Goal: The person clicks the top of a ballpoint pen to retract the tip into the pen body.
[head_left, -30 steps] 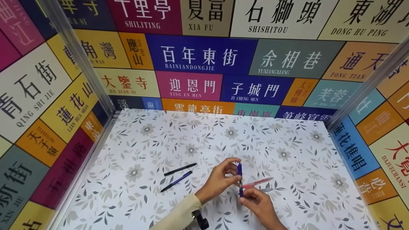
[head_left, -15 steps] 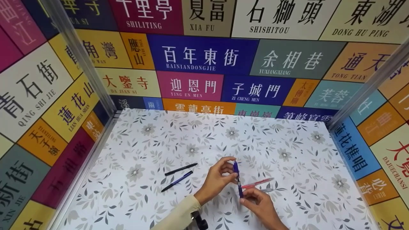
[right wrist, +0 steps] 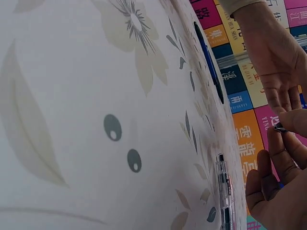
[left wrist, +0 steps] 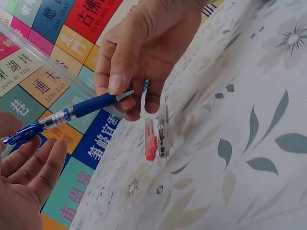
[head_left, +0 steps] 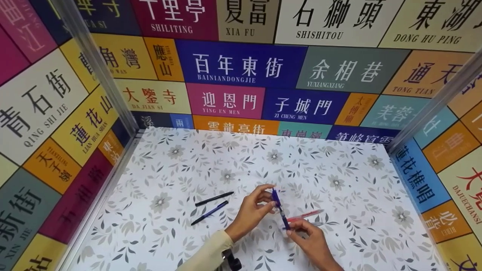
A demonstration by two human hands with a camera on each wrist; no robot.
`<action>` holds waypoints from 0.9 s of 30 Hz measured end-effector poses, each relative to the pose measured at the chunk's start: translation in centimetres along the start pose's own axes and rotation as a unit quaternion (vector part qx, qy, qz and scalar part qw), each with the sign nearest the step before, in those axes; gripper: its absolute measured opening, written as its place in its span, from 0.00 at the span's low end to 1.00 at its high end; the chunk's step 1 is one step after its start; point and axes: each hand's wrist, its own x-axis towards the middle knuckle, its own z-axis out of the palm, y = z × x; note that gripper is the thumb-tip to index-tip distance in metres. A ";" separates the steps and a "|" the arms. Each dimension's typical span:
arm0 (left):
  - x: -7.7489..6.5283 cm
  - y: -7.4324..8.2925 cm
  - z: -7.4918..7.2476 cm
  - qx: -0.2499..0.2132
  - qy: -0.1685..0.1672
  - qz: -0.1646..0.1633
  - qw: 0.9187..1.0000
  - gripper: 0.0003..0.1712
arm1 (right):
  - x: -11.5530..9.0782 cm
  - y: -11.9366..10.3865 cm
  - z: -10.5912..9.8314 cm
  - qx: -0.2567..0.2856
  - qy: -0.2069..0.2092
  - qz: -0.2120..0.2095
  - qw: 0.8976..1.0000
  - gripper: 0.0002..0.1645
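A blue pen (head_left: pixel 279 205) hangs slanted above the table between both hands. My left hand (head_left: pixel 251 212) holds its upper, clip end between thumb and fingers. The lower end, on the grip side, is pinched by my right hand (head_left: pixel 311 241). In the left wrist view, the pen's dark blue grip (left wrist: pixel 96 104) and printed clear barrel show, with the metal tip at the right hand's thumb. Only the tip (right wrist: pixel 279 127) shows clearly in the right wrist view. A red pen (head_left: pixel 307 215) lies on the table just behind the right hand, beside a clear pen (left wrist: pixel 163 136).
A black pen (head_left: pixel 214 198) and a blue-and-black pen (head_left: pixel 210 213) lie to the left of the hands. The table (head_left: pixel 180 241) has a floral white cover. Panels printed with place names (head_left: pixel 241 64) enclose its back and sides.
The pen's upper end has tipped to the left, and my left hand has shifted slightly left with it. My right hand still pinches the lower end, shifted slightly right.
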 end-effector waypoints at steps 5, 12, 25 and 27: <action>-0.3 0.0 -0.7 0.011 0.008 -0.006 1.000 0.28 | 0.5 0.0 -0.3 -0.003 0.015 -0.036 0.999 0.12; -0.5 0.0 -0.9 0.014 0.011 -0.010 1.000 0.30 | 0.9 0.3 -0.3 -0.028 0.045 -0.086 0.995 0.13; -0.8 -0.1 -0.9 0.009 0.014 -0.005 1.000 0.31 | 1.2 0.0 -0.6 -0.018 0.048 -0.021 0.998 0.10; -0.9 -0.1 -0.8 0.009 0.014 -0.004 1.000 0.31 | 1.3 0.1 -0.6 -0.019 0.048 -0.019 0.998 0.10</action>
